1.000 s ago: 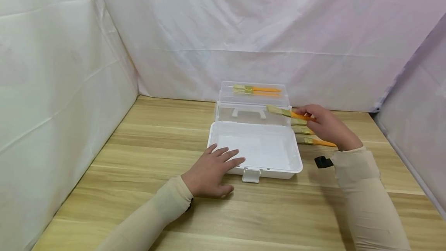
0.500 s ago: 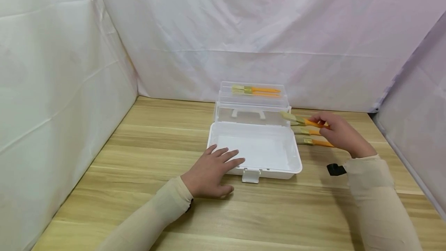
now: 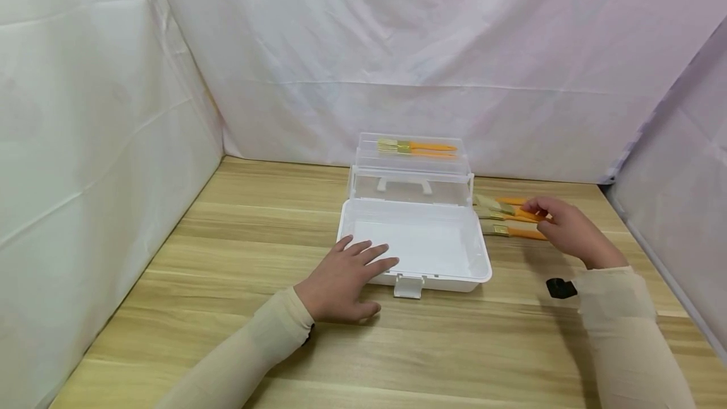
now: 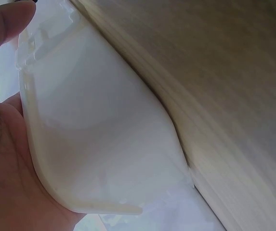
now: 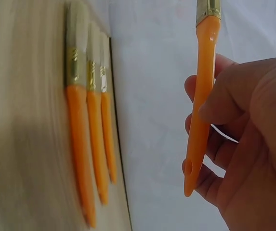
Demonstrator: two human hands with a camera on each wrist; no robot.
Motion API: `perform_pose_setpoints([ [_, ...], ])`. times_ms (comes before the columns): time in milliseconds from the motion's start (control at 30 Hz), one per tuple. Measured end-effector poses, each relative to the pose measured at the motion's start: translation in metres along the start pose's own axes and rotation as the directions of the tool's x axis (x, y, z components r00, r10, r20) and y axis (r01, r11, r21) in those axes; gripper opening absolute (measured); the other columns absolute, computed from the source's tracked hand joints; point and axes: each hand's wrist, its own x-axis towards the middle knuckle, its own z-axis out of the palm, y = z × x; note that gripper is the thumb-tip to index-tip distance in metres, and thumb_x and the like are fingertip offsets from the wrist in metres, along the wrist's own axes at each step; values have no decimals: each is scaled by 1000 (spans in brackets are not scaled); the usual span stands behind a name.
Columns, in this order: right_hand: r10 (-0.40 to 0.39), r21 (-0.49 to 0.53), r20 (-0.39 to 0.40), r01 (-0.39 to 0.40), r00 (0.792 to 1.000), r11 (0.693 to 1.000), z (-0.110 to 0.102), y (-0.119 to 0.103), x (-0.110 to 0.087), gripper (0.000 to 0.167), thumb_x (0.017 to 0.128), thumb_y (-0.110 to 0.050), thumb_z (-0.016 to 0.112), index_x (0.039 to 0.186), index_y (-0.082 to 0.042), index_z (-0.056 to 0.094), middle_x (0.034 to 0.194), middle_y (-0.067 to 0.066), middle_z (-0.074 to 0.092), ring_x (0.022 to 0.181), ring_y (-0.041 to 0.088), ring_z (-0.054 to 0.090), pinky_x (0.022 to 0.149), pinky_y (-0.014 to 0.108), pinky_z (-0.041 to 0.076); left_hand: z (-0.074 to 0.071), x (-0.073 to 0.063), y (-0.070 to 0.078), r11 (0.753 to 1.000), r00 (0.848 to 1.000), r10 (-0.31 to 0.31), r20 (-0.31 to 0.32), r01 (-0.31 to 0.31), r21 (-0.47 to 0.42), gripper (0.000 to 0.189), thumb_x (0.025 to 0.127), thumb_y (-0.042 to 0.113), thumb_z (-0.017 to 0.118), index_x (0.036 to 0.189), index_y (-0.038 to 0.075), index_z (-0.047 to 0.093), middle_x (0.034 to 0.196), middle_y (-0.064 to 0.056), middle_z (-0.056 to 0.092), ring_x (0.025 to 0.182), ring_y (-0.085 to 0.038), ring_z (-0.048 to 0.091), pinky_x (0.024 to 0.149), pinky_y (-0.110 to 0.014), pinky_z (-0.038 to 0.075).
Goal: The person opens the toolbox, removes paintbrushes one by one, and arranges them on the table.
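Note:
My right hand (image 3: 568,227) pinches the orange handle of a flat paintbrush (image 5: 205,67) between thumb and fingers. In the head view its pale bristles point left, over the brushes on the table. Three similar paintbrushes (image 5: 81,144) lie side by side there, right of the white plastic box (image 3: 420,248). My left hand (image 3: 345,279) rests at the box's front left corner, fingers spread over the rim. The left wrist view has the palm against the box wall (image 4: 99,106). The box is open, and its white latch (image 3: 409,286) hangs down in front.
Behind the box its clear lid (image 3: 369,156) is folded back, with a white handle (image 3: 404,185). Two orange-handled paintbrushes (image 3: 431,146) lie in the lid section. White cloth (image 3: 341,49) hangs behind and on both sides of the wooden table (image 3: 272,207).
My right hand has moved right and nearer to me with the paintbrush, from beside the lid to over the brushes on the table. The left hand has stayed put.

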Motion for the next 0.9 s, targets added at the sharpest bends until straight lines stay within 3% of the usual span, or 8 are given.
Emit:
perform_pose_setpoints([
  [200, -8, -44, 16, 8, 1000, 999, 3, 17, -7, 30, 93, 6, 48, 120, 0, 60, 119, 22, 61, 101, 33, 51, 82, 46, 43, -1, 1, 1, 1000, 1000, 1, -11, -1, -4, 76, 82, 56, 64, 150, 29, 44, 153, 0, 42, 138, -25, 42, 113, -54, 24],
  [467, -32, -50, 52, 34, 998, 998, 17, 42, -11, 26, 91, 12, 54, 112, -1, 64, 113, 22, 63, 101, 36, 55, 85, 54, 43, 1, 0, -1, 1000, 1000, 5, -19, -5, 5, 77, 81, 57, 64, 150, 29, 44, 152, 0, 44, 137, -26, 42, 112, -55, 25],
  [900, -28, -80, 84, 35, 996, 996, 30, 41, -15, 26, 85, 13, 54, 103, -1, 66, 103, 17, 65, 95, 34, 57, 82, 52, 45, 1, 0, 0, 1000, 999, 16, -39, -17, -21, 77, 81, 59, 66, 149, 28, 46, 151, -2, 45, 136, -27, 43, 112, -57, 25],
])
